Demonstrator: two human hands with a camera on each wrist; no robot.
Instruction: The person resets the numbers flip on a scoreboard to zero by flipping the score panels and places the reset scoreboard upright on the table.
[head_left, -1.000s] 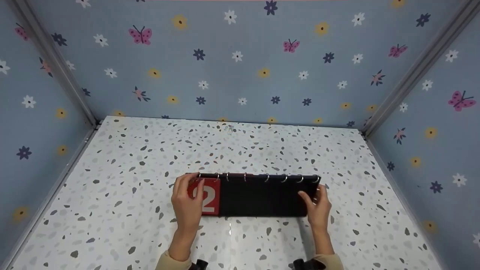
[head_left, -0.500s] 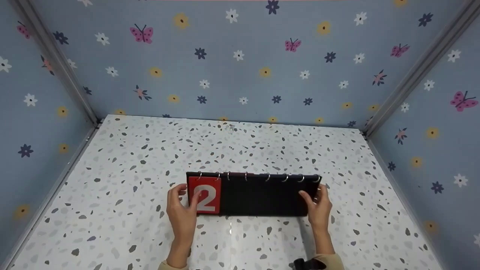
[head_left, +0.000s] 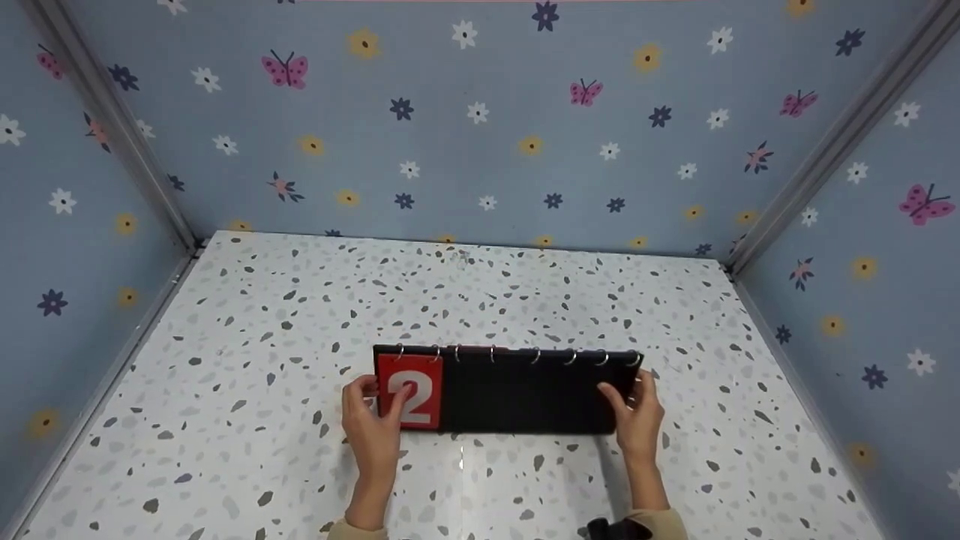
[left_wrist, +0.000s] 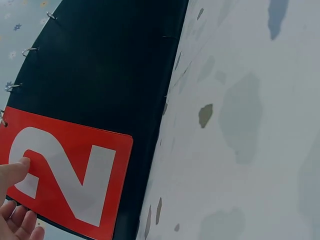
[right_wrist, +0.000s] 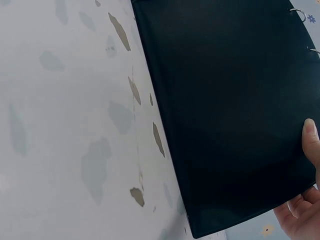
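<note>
A long black flip scoreboard [head_left: 525,394] with metal rings along its top edge stands on the speckled table in the head view. At its left end hangs a red number card [head_left: 420,390] with a white 2. My left hand [head_left: 371,435] grips the board's left edge, thumb on the card and fingers behind; the left wrist view shows that thumb [left_wrist: 15,172] on the digit. At the other end, my right hand [head_left: 639,424] holds the right edge, thumb in front. Its fingers [right_wrist: 300,217] reach behind the plain black face in the right wrist view.
The white speckled tabletop [head_left: 300,300] extends around the board. Beyond it rises a blue wall [head_left: 480,150] printed with flowers and butterflies. Similar panels, such as the right one [head_left: 885,300], close in both sides, with grey metal posts [head_left: 832,142] at the corners.
My left hand has come off the board's upper left corner and lowered to the left edge, uncovering more of the 2. The right hand and the board stay where they were.
</note>
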